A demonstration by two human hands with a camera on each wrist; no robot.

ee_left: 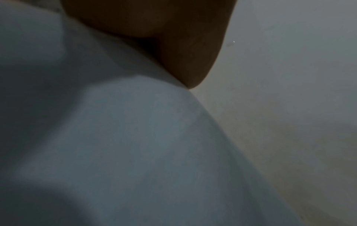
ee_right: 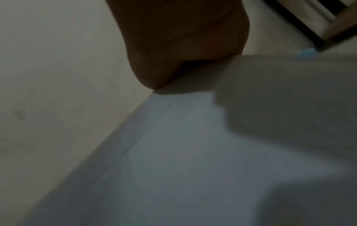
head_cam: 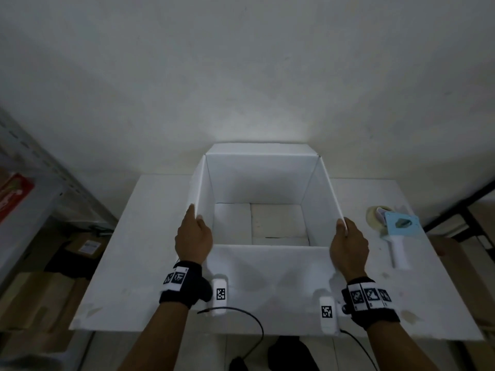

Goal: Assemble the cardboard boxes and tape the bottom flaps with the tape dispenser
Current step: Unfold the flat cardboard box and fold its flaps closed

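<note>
Far left, a grey metal shelf (head_cam: 40, 167) carries a red package (head_cam: 14, 195) whose white lettering is too blurred to read. Below it sit brown cartons (head_cam: 34, 301), one with a white label (head_cam: 90, 247) I can't make out. The left hand (head_cam: 193, 236) pinches the left wall of the white cardboard box (head_cam: 263, 183), thumb inside, fingers outside. Black-and-white square code tags ride on the left wristband (head_cam: 180, 282). The box stands open-topped in the middle of the white table (head_cam: 139, 236), bottom flaps folded in. The right hand (head_cam: 348, 245) clamps the right wall likewise. Right of it, well apart, the tape dispenser (head_cam: 396, 231) lies flat, blue-bodied, white-handled.
</note>
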